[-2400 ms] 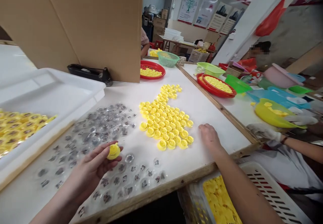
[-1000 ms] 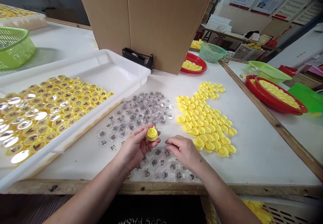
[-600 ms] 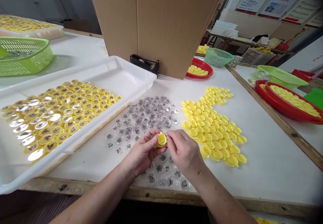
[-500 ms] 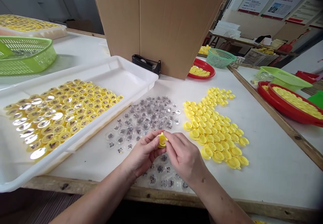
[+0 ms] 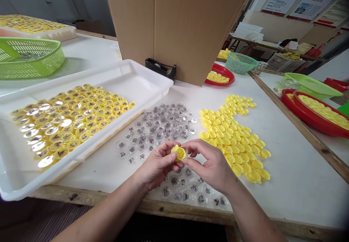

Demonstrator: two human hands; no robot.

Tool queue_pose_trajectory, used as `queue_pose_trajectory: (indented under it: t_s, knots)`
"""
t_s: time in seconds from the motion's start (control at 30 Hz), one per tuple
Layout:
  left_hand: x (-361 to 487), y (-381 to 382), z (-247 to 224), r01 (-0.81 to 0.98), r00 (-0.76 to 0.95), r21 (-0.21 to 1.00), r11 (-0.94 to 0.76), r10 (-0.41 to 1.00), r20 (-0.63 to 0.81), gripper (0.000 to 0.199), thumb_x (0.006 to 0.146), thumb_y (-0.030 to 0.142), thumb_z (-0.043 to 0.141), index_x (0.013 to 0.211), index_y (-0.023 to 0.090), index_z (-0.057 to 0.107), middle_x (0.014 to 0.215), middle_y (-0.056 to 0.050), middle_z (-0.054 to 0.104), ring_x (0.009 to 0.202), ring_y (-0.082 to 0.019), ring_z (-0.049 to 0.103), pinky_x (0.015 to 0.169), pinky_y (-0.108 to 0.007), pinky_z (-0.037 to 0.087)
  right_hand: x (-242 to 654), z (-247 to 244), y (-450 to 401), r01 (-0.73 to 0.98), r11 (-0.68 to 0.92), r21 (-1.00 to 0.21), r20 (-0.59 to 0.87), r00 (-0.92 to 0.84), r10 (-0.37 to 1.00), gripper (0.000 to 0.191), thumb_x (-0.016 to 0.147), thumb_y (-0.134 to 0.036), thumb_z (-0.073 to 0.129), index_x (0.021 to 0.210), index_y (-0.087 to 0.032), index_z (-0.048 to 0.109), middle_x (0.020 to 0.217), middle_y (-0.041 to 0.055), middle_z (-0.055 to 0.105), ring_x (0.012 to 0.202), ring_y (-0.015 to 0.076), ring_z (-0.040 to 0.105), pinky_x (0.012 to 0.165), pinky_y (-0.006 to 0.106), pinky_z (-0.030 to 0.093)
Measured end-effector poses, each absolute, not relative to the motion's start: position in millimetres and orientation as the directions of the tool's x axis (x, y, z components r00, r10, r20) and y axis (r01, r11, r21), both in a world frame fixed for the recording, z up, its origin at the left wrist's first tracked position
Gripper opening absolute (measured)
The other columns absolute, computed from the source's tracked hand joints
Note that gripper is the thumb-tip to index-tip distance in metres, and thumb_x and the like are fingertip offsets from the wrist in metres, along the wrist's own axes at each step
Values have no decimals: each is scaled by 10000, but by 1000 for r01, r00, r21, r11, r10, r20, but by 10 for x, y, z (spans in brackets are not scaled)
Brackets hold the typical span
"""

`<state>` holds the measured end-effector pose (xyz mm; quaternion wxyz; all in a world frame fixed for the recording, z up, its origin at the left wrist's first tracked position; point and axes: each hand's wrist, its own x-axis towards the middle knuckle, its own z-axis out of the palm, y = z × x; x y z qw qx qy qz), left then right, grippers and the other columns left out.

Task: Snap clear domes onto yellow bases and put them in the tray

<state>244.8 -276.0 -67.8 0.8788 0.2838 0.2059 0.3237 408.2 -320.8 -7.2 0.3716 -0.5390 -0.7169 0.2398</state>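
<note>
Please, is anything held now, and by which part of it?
The left hand holds one yellow piece by its left edge. The right hand is at the opposite edge; whether it grips cannot be told.

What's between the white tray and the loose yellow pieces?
Head view: scattered clear round pieces with dark prints, partly hidden behind the left hand and right hand.

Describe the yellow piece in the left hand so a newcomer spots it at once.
Start at the tall cardboard panel, then come down to the clear discs spread on the white table. Above them, the left hand holds a small, round yellow piece, with the right hand at its edge. Unlike the yellow cluster to the right, it is off the table.
</note>
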Motion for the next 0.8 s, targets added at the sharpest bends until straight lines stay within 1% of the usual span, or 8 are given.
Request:
queue_pose_trajectory:
  t_s: [0.1,0.27,0.33,0.43,0.5,0.6,0.7,0.8]
  knots:
    - [2449,-2765,-655,-463,699,615,638,689,-189,228,800,184,648,995,186,530,904,-42,633,778,-124,643,681,-201,531,4065,-90,-3248,591,263,-763,263,-88,961,214,769,-136,636,967,-200,589,870,-4,631,749,113,587,698,253,502]
    - [2465,-2767,-643,-452,696,589,670,678,-236,147,852,222,582,966,180,498,927,-68,650,780,-126,654,694,-214,543,4076,-94,-3250,626,292,-723,292,-107,951,203,761,-93,620,939,-190,607,866,6,619,765,116,580,705,259,497]
    - [2475,-2760,-660,-444,704,600,666,673,-227,155,851,224,583,976,183,501,922,-68,654,752,-130,658,654,-210,544,4083,-85,-3226,632,308,-712,285,-140,948,221,747,-84,628,942,-188,619,858,9,610,754,118,574,683,259,498]
    - [2483,-2749,-689,-426,706,624,655,672,-224,240,841,247,599,1062,186,529,859,-56,657,637,-116,648,525,-162,506,4089,-77,-3192,649,322,-690,270,-182,946,257,754,-82,619,986,-192,637,870,17,607,748,118,577,632,245,498]
    - [2481,-2746,-700,-425,701,627,653,676,-228,290,818,250,631,1087,165,567,832,-54,656,628,-111,646,510,-144,493,4087,-72,-3185,661,348,-664,276,-216,937,283,787,-73,578,1032,-200,642,936,33,607,815,124,586,674,250,506]
    - [2476,-2750,-704,-438,688,616,654,685,-238,263,775,231,683,1020,150,632,815,-38,656,666,-102,644,586,-158,521,4070,-62,-3195,656,368,-659,273,-248,930,297,811,-101,582,1080,-217,637,1038,45,601,929,136,582,806,282,501]
    - [2473,-2754,-701,-438,684,612,658,686,-249,260,754,211,704,1005,160,656,827,-24,659,659,-84,630,626,-175,535,4058,-69,-3202,662,358,-658,279,-227,933,244,806,-131,614,1033,-211,650,981,35,623,894,139,595,789,285,509]
    - [2468,-2755,-702,-426,687,600,677,674,-272,297,766,215,694,1055,161,656,939,-53,674,744,-110,653,682,-192,545,4071,-105,-3199,689,354,-633,321,-183,929,247,792,-89,609,1019,-182,636,937,39,641,860,145,604,760,287,520]
